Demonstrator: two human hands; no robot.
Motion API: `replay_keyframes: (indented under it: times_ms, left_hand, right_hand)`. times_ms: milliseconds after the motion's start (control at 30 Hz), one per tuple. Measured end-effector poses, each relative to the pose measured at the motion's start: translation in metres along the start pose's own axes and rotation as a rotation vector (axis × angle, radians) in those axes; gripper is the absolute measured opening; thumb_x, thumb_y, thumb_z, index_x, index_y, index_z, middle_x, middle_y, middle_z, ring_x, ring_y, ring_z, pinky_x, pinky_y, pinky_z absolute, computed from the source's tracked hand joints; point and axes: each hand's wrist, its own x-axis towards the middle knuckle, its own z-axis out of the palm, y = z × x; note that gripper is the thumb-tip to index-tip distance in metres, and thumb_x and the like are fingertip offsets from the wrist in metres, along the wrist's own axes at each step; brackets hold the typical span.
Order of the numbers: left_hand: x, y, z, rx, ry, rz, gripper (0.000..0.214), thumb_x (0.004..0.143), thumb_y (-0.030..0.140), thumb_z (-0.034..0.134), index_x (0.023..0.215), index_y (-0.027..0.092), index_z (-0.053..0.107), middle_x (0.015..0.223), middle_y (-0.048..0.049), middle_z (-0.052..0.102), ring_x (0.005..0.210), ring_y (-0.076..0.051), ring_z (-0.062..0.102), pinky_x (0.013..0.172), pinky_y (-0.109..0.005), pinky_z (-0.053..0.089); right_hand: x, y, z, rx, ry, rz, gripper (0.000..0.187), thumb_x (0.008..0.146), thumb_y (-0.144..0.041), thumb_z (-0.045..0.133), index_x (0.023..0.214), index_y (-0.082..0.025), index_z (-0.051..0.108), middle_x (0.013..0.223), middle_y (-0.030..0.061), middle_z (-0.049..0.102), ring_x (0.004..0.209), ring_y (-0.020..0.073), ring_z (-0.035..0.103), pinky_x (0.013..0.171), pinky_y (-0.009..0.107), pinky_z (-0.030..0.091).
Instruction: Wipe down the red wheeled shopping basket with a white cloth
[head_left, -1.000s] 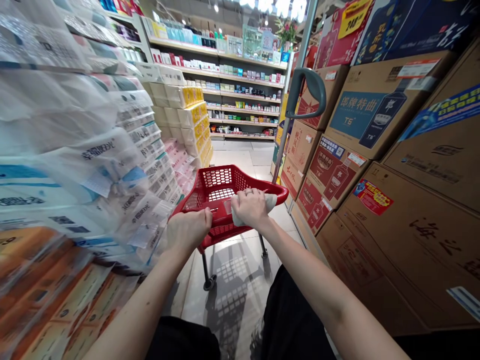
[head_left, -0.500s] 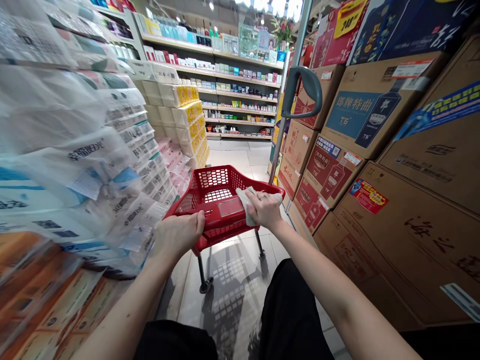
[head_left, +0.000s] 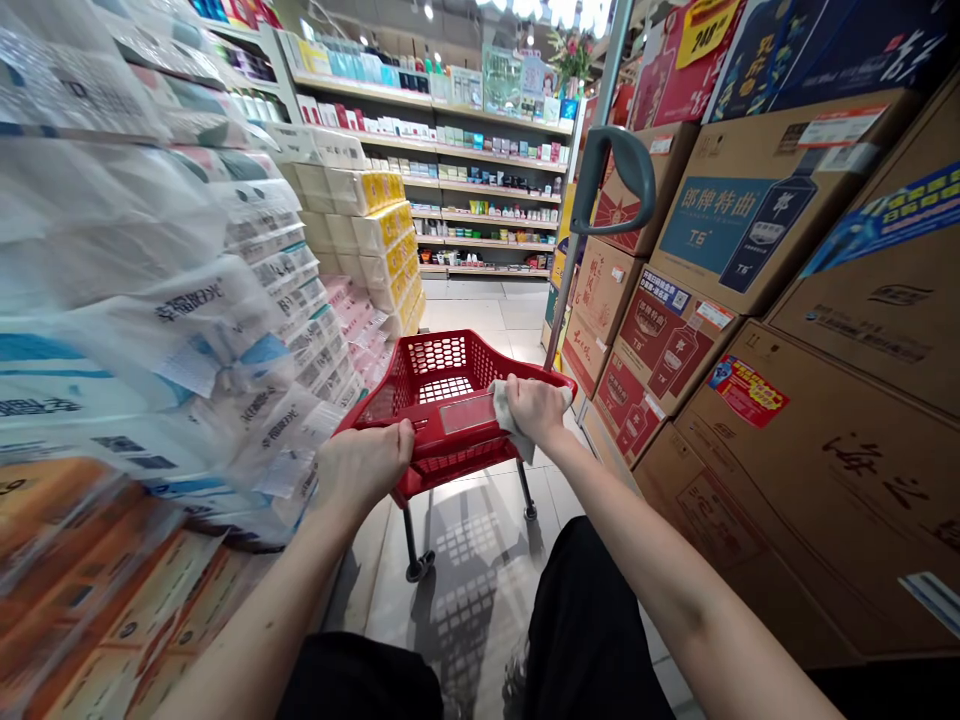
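A red plastic shopping trolley basket (head_left: 442,400) on thin metal legs with castors stands in front of me. My left hand (head_left: 364,465) grips its near rim. My right hand (head_left: 536,410) presses a crumpled white cloth (head_left: 510,420) onto the right rim, and the cloth hangs partly below my fingers. A grey loop handle (head_left: 622,165) tops a metal pole (head_left: 574,270) rising from the basket's far right corner. The basket's inside looks bare where it shows.
Plastic-wrapped tissue packs (head_left: 187,330) tower close along the left. Stacked printed cardboard cartons (head_left: 750,350) form a wall on the right. A tiled aisle floor (head_left: 472,320) runs ahead to shelves of small packaged goods (head_left: 480,190).
My right hand has slid rightward along the rim, taking the cloth with it. The cloth has shifted from the right of that hand to beneath and left of it. My left hand stays on the rim.
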Motion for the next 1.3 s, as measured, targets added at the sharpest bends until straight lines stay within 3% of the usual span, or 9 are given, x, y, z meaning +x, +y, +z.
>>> replay_keyframes:
  times_ms: [100, 167, 433, 533, 667, 867, 1000, 1133, 1300]
  left_hand:
    - [0.0, 0.001, 0.001, -0.016, 0.018, 0.006, 0.063, 0.092, 0.043, 0.017, 0.074, 0.016, 0.07, 0.073, -0.0148, 0.069, 0.069, -0.028, 0.063, 0.056, -0.03, 0.032]
    - [0.001, 0.002, 0.001, -0.02, 0.029, 0.011, 0.063, 0.092, 0.043, 0.017, 0.074, 0.015, 0.07, 0.072, -0.0148, 0.069, 0.068, -0.028, 0.063, 0.056, -0.03, 0.031]
    - [0.001, 0.013, -0.004, -0.008, 0.036, 0.048, 0.063, 0.093, 0.042, 0.015, 0.073, 0.015, 0.069, 0.07, -0.0141, 0.069, 0.066, -0.028, 0.064, 0.056, -0.031, 0.031]
    - [-0.002, 0.018, -0.005, -0.021, 0.046, 0.034, 0.064, 0.093, 0.041, 0.014, 0.072, 0.014, 0.068, 0.071, -0.0143, 0.069, 0.067, -0.028, 0.064, 0.057, -0.031, 0.032]
    - [-0.006, 0.02, -0.005, -0.021, 0.051, 0.048, 0.065, 0.093, 0.039, 0.013, 0.074, 0.013, 0.069, 0.072, -0.0157, 0.069, 0.067, -0.027, 0.064, 0.058, -0.032, 0.033]
    - [-0.015, 0.018, -0.011, -0.089, 0.055, 0.081, 0.062, 0.093, 0.041, 0.015, 0.073, 0.014, 0.067, 0.071, -0.0147, 0.068, 0.067, -0.025, 0.063, 0.062, -0.032, 0.035]
    - [-0.013, 0.006, -0.018, -0.25, 0.059, 0.178, 0.055, 0.094, 0.038, 0.016, 0.082, 0.016, 0.065, 0.083, -0.0104, 0.069, 0.077, -0.021, 0.062, 0.069, -0.031, 0.038]
    - [0.002, -0.023, -0.013, -0.384, 0.016, 0.13, 0.051, 0.091, 0.043, 0.022, 0.079, 0.019, 0.065, 0.09, -0.0069, 0.069, 0.081, -0.019, 0.06, 0.072, -0.028, 0.039]
    - [0.015, -0.044, 0.005, -0.658, -0.195, 0.199, 0.055, 0.089, 0.043, 0.021, 0.068, 0.021, 0.067, 0.082, -0.0018, 0.07, 0.082, -0.016, 0.058, 0.079, -0.025, 0.04]
  right_hand:
    - [-0.015, -0.015, 0.009, 0.017, 0.162, -0.008, 0.048, 0.098, -0.039, 0.021, 0.107, -0.016, 0.062, 0.104, 0.0134, 0.066, 0.102, 0.0242, 0.058, 0.093, 0.037, 0.037]
    - [-0.015, -0.023, 0.013, 0.007, 0.184, -0.022, 0.046, 0.096, -0.04, 0.027, 0.111, -0.013, 0.06, 0.105, 0.0154, 0.065, 0.103, 0.0259, 0.057, 0.094, 0.04, 0.036]
    - [0.028, -0.025, 0.003, 0.057, -0.143, -0.083, 0.045, 0.096, -0.033, 0.026, 0.095, -0.014, 0.067, 0.1, 0.0148, 0.067, 0.096, 0.0253, 0.061, 0.081, 0.037, 0.043]
    - [0.017, -0.035, 0.003, 0.043, -0.042, -0.108, 0.046, 0.097, -0.033, 0.025, 0.093, -0.015, 0.067, 0.098, 0.0127, 0.068, 0.096, 0.0253, 0.06, 0.085, 0.039, 0.04]
    - [-0.009, -0.055, 0.007, 0.025, 0.162, -0.267, 0.043, 0.097, -0.037, 0.026, 0.1, -0.014, 0.063, 0.105, 0.0123, 0.065, 0.103, 0.0238, 0.055, 0.095, 0.039, 0.033]
    - [-0.003, -0.05, -0.002, 0.042, -0.002, -0.382, 0.046, 0.098, -0.041, 0.023, 0.095, -0.018, 0.063, 0.098, 0.0077, 0.067, 0.094, 0.0203, 0.058, 0.086, 0.033, 0.038]
    - [0.002, -0.043, -0.011, 0.057, -0.049, -0.398, 0.051, 0.099, -0.045, 0.02, 0.093, -0.02, 0.064, 0.099, 0.0052, 0.067, 0.092, 0.019, 0.06, 0.08, 0.03, 0.039]
    - [0.0, -0.043, -0.014, 0.044, -0.059, -0.408, 0.05, 0.099, -0.044, 0.022, 0.095, -0.019, 0.065, 0.102, 0.0062, 0.066, 0.096, 0.0177, 0.059, 0.082, 0.028, 0.038]
    - [0.004, -0.039, -0.015, 0.041, -0.083, -0.414, 0.048, 0.099, -0.043, 0.023, 0.096, -0.019, 0.065, 0.101, 0.0057, 0.066, 0.096, 0.017, 0.059, 0.083, 0.027, 0.038]
